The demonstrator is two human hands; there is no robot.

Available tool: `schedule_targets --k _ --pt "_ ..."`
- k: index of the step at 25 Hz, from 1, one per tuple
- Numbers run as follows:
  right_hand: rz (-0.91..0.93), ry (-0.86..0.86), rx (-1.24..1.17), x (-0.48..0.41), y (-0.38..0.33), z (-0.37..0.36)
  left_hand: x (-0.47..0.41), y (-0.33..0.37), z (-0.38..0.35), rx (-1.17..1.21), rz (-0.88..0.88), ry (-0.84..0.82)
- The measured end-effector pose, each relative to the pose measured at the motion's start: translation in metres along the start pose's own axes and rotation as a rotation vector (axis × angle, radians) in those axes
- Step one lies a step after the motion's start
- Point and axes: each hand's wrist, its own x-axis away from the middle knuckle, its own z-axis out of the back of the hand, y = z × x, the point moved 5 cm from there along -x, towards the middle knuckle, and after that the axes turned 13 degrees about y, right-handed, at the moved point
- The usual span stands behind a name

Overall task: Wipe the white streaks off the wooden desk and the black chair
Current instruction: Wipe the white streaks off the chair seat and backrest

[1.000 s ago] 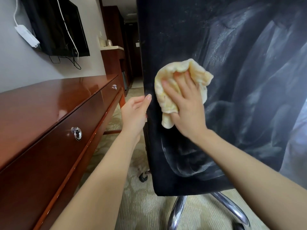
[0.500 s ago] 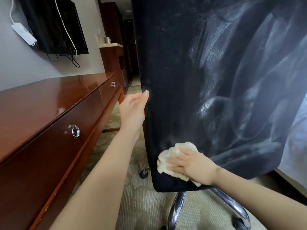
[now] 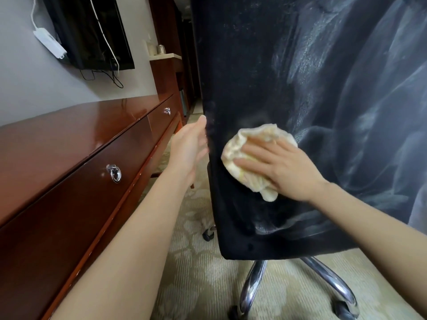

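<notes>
Head cam: the black chair (image 3: 242,77) back fills the right half of the frame. The heaviest white streaks (image 3: 346,116) sit up and to the right of the right hand (image 3: 284,167), with a few more just below it. That hand is spread flat, fingers straight, pressing a yellow cloth (image 3: 238,148) onto the fabric. The left hand (image 3: 189,148) is loose and open, touching the chair's left edge. On the wooden counter (image 3: 69,135) at left I can't spot any streaks.

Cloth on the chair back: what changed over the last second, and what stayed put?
The right hand swept the cloth down to the bottom edge of the chair, then back up to mid-height, pressing it flat throughout. The left hand stayed open against the chair's left edge. White streaks remain further right; the desk is unchanged.
</notes>
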Motion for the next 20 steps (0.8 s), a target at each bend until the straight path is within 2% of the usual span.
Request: schedule_targets --k 5,8,12,18,20 --pt "-0.279 0.246 -0.015 -0.078 0.010 0.016 -0.009 0.001 0.010 0.132 0.151 -0.090" --pt "-0.322 0.289 -0.008 -0.091 -0.001 0.008 -0.013 -0.002 0.010 0.191 0.175 -0.103" --pt "-0.102 0.081 0.019 -0.048 -0.037 -0.026 -0.012 -0.007 0.004 0.205 0.132 -0.123" --pt "-0.004 -0.121 0.012 0.041 -0.081 -0.064 -0.002 -0.034 0.004 -0.055 -0.009 -0.146" --pt "0.080 -0.268 0.040 0.072 -0.093 -0.077 0.004 -0.045 0.003 -0.124 -0.026 -0.168"
